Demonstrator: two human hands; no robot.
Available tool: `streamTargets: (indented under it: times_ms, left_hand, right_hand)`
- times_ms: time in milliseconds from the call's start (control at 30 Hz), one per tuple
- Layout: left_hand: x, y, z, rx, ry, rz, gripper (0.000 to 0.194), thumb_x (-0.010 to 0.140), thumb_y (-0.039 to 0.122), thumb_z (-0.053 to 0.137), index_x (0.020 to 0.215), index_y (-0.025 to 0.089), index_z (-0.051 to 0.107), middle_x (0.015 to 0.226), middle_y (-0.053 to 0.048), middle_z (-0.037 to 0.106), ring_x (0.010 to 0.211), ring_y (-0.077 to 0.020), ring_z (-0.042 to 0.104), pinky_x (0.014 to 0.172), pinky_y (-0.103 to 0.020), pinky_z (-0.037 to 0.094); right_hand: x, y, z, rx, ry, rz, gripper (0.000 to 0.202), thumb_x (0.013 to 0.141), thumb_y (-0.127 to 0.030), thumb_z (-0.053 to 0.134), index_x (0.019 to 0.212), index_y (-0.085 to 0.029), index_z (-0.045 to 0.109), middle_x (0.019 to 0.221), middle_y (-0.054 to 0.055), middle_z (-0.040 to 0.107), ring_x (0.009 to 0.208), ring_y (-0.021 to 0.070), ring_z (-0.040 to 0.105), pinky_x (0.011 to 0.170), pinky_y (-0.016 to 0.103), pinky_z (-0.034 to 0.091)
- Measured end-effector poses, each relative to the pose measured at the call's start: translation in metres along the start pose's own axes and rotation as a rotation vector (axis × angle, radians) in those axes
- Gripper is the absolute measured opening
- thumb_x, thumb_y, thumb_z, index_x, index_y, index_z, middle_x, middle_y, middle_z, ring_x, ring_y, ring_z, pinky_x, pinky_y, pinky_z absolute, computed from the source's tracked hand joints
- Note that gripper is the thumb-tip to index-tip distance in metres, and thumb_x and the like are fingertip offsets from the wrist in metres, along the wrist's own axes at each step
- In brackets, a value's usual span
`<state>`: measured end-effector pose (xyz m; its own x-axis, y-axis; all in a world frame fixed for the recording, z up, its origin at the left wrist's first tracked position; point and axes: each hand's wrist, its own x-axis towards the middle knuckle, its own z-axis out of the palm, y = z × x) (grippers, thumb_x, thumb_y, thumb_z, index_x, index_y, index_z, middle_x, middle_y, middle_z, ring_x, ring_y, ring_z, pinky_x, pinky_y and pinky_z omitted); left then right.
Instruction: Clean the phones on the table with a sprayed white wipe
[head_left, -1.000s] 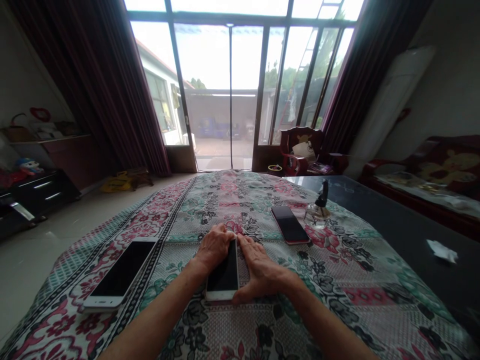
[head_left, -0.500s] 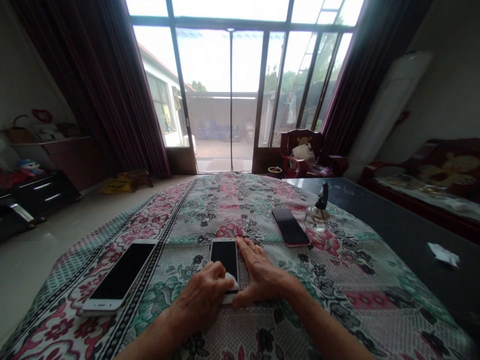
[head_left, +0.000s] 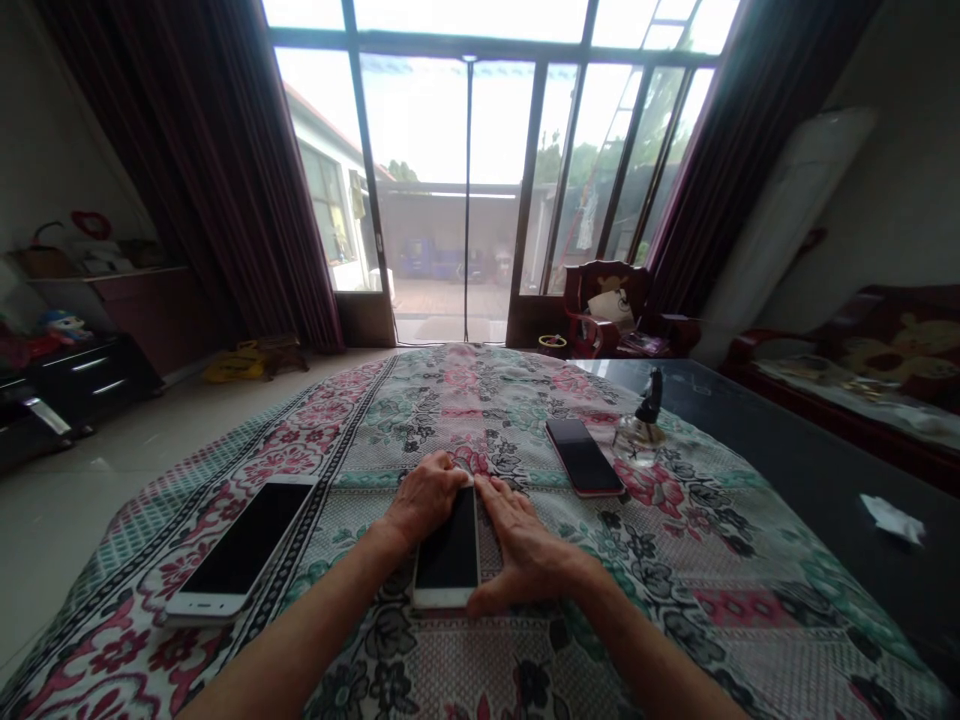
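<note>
A white-framed smartphone [head_left: 448, 555] lies face up on the patterned tablecloth, its dark screen toward me. My left hand [head_left: 427, 498] is closed on a small white tissue [head_left: 469, 481] at the phone's far end, mostly hidden by the fingers. Along the phone's right edge rests my right hand [head_left: 525, 545], fingers stretched out and thumb at the near right corner. A larger white smartphone [head_left: 244, 545] lies to the left. Beyond my right hand is a dark smartphone with a red edge [head_left: 583, 457].
A clear spray bottle [head_left: 640, 440] with a black nozzle stands at the right. The floral tablecloth [head_left: 360, 630] covers part of a dark table [head_left: 795, 480]. Crumpled white paper [head_left: 892, 518] lies on its bare right side. A wooden chair [head_left: 609, 300] stands near the window.
My left hand has moved with the tissue from the phone's near end up to its far end, uncovering the lower screen. The right hand stays along the right edge.
</note>
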<state>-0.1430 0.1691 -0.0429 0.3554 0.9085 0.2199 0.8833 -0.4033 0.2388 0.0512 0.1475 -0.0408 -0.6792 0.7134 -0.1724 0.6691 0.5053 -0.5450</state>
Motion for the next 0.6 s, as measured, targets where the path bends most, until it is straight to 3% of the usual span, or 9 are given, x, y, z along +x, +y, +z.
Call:
streamTargets:
  times_ms: [167,467,600]
  left_hand:
    - [-0.003,0.004,-0.004,0.005,0.005,-0.041,0.028,0.092,0.020,0.040,0.087,0.020,0.068,0.086,-0.005,0.052,0.084,-0.0167,0.050,0.079,-0.028,0.044]
    - [-0.078,0.017,-0.007,-0.072,-0.012,0.110,0.026,0.094,0.020,0.038,0.100,0.022,0.063,0.090,-0.005,0.051,0.086,-0.0174,0.048,0.078,-0.029,0.045]
    - [-0.090,0.019,-0.007,-0.128,-0.031,0.153,0.027,0.095,0.022,0.036,0.098,0.021,0.063,0.090,-0.005,0.050,0.085,-0.0167,0.048,0.076,-0.028,0.045]
  right_hand:
    - [-0.001,0.000,-0.001,0.006,-0.002,0.006,0.137,0.051,-0.066,0.073,0.147,-0.009,-0.006,0.155,0.014,-0.004,0.141,0.0298,-0.011,0.116,0.044,0.003]
    - [-0.001,-0.003,-0.001,0.011,-0.006,0.010,0.137,0.051,-0.067,0.073,0.147,-0.009,-0.005,0.154,0.015,-0.005,0.141,0.0307,-0.011,0.116,0.044,0.000]
    - [-0.002,-0.005,-0.003,0.008,-0.011,0.024,0.137,0.051,-0.066,0.074,0.147,-0.007,-0.005,0.154,0.015,-0.005,0.141,0.0302,-0.012,0.116,0.044,0.001]
